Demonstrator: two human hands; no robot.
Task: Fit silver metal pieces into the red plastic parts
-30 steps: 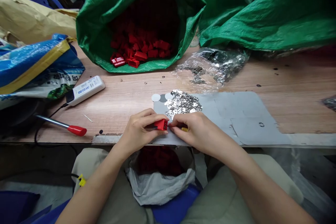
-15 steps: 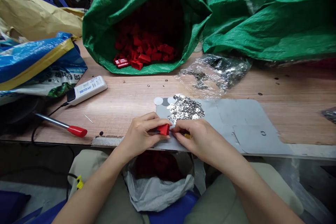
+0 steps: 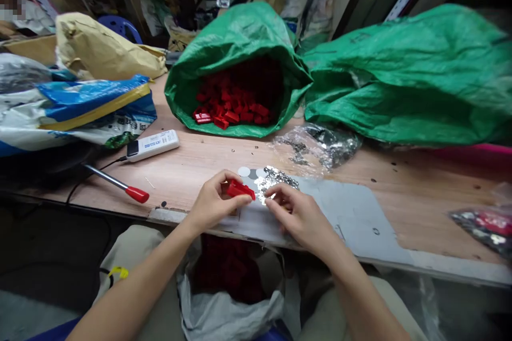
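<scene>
My left hand is closed around a red plastic piece, pinched between thumb and fingers above the front part of the grey mat. Just to its right, my right hand has its fingers curled, thumb and forefinger tips close together at the near edge of a pile of small shiny metal pieces. Whatever sits between those fingertips is too small to make out. A gap separates the right fingertips from the red piece.
Behind the mat, a green sack lies open with many red pieces inside. Beside it are a clear bag of metal parts and another green sack. At left are a white device and a red-tipped lever. A lined bag hangs below the table edge.
The view has tilted up. My right hand has drawn away from the red piece, and the yellow-marked thing in it no longer shows there. The red piece has been turned in my left hand.
</scene>
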